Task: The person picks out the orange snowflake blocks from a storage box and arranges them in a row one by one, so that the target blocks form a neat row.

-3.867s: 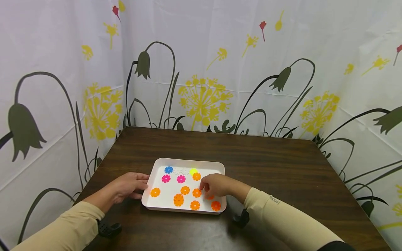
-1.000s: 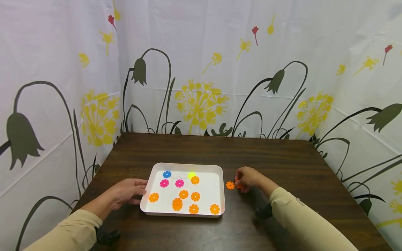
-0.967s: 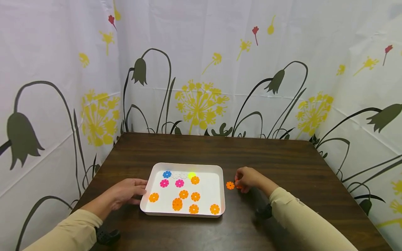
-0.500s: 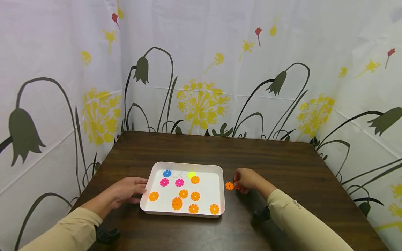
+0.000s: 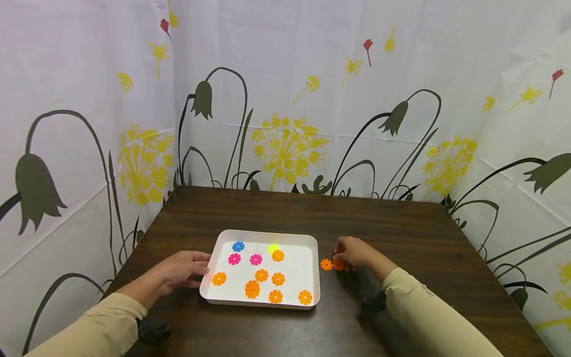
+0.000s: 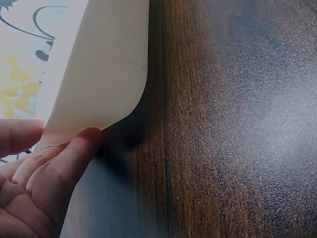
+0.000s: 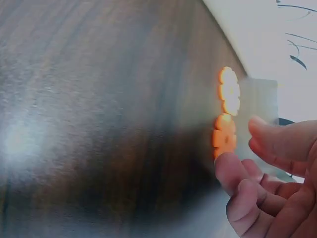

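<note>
A shallow white tray (image 5: 292,270) lies on the dark wooden table, holding several notched flower-like discs: mostly orange, plus pink discs (image 5: 256,259), a blue disc (image 5: 238,246), a yellow one and pale white ones. My left hand (image 5: 185,270) rests its extended fingers against the tray's left wall, also seen in the left wrist view. Right of the tray, orange discs sit in a row: a first disc (image 5: 326,265), a second disc (image 7: 225,138) beside it, and more orange partly hidden under my right hand (image 5: 356,252). Its fingertips touch the second disc's edge, thumb apart from the fingers.
The brown table (image 5: 379,218) stretches behind and to the right of the tray. A white curtain (image 5: 285,59) printed with flowers hangs around its back and sides. A black shoe (image 5: 153,333) shows below the left forearm.
My right hand has moved from inside the tray to the discs at its right, and one orange disc has left the tray. Lately more orange shows beneath my fingers. My left hand stays at the tray.
</note>
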`<state>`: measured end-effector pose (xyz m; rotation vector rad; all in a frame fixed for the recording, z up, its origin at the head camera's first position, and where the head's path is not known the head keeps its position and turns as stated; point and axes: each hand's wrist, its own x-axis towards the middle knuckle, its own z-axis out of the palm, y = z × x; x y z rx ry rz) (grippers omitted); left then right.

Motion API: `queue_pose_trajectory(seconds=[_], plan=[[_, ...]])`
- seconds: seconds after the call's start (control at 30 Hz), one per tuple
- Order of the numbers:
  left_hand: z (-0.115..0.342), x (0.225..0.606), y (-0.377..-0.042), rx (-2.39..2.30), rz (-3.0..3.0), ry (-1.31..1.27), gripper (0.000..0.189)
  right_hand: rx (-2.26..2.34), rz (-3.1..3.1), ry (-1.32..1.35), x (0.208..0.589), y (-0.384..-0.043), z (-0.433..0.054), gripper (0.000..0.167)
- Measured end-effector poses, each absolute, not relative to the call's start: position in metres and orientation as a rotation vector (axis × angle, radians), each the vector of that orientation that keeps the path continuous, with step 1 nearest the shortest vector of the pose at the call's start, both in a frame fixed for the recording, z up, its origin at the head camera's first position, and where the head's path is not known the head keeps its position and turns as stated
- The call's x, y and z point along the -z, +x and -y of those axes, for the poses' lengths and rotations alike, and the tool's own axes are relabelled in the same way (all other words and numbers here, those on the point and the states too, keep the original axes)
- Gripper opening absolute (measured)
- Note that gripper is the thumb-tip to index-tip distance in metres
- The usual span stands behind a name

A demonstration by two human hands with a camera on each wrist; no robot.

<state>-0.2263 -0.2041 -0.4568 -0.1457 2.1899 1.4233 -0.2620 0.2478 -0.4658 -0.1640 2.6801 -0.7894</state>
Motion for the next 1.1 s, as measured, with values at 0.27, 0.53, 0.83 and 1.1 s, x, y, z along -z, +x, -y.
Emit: queue_pose_trajectory(seconds=[0.27, 0.53, 0.83, 1.1], plan=[[0.204, 0.455, -0.225, -1.425, -2.192, -0.15, 0.058, 1.1, -2.528, -0.162, 0.446, -0.264, -0.245, 0.018], [0.204, 0.455, -0.226, -1.448, -2.168, -0.155, 0.059, 1.197, -2.435, -0.278, 0.426, -0.263, -0.222, 0.025], [0.204, 0.457, -0.225, -1.449, -2.172, -0.149, 0.059, 1.185, -2.357, -0.356, 0.414, -0.248, -0.18, 0.024], [0.204, 0.458, -0.225, -1.462, -2.165, -0.145, 0.059, 1.073, -2.32, -0.433, 0.42, -0.236, -0.159, 0.02]])
